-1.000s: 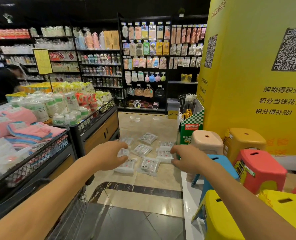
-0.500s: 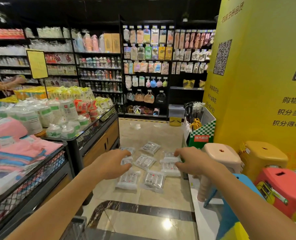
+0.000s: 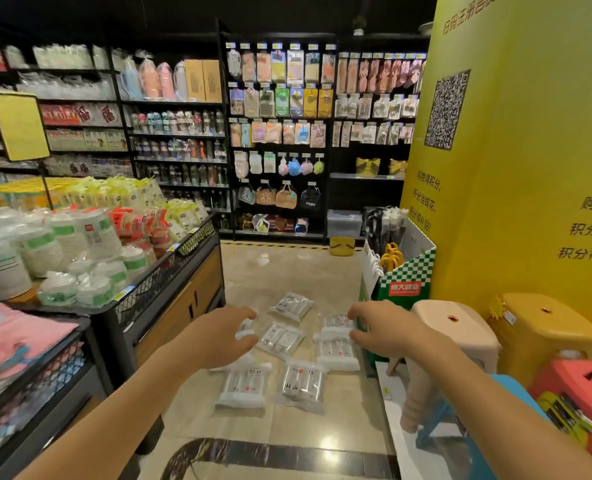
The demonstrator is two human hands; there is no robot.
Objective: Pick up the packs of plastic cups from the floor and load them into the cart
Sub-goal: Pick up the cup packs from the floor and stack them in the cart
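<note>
Hands out front, both empty, fingers loosely curled: left hand (image 3: pixel 218 336), right hand (image 3: pixel 386 329). Packs of plastic cups (image 3: pixel 242 386) lie on the floor (image 3: pixel 287 265) between and beyond them. Pink stool (image 3: pixel 460 323) just right of the right hand; shelves (image 3: pixel 280 133) far ahead.

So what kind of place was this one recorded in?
Probably a supermarket or household-goods shop: wall shelves of hanging packaged goods, a display bin piled with disposable cups, and plastic stools by a yellow pillar.
</note>
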